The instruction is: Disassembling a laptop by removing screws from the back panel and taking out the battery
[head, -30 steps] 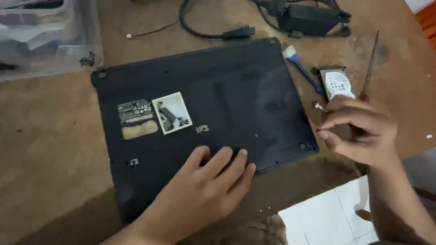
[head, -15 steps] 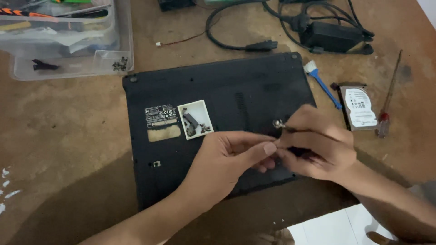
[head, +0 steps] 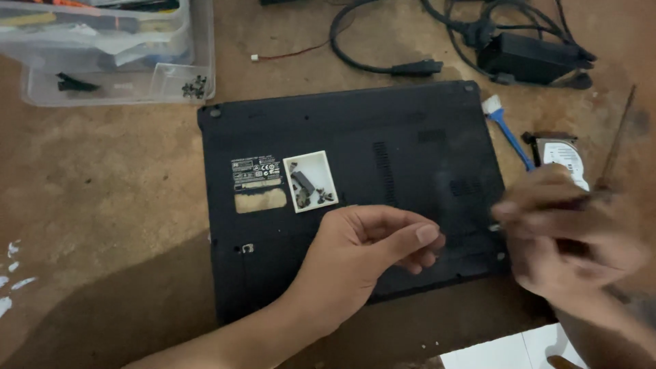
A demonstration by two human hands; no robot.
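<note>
A black laptop [head: 355, 137] lies upside down on the brown table. On its base sits a small white tray [head: 309, 181] with several dark screws. My left hand [head: 362, 260] hovers over the laptop's near half, fingers curled in, thumb against the forefinger, nothing visible in it. My right hand [head: 567, 239] is blurred at the laptop's right edge. Its fingers are pinched together on a small pale screw [head: 494, 226], close to the near right corner of the base.
A hard drive [head: 562, 158], a blue brush [head: 509, 133] and a thin screwdriver [head: 618, 137] lie right of the laptop. A black power adapter [head: 526, 55] with cables is behind it, a clear plastic box [head: 102, 75] sits far left, and white paper [head: 506, 352] lies near right.
My right hand went from the hard drive to meet my left hand over the laptop's middle, then moved right to the laptop's edge. My left hand lifted off the base and curled.
</note>
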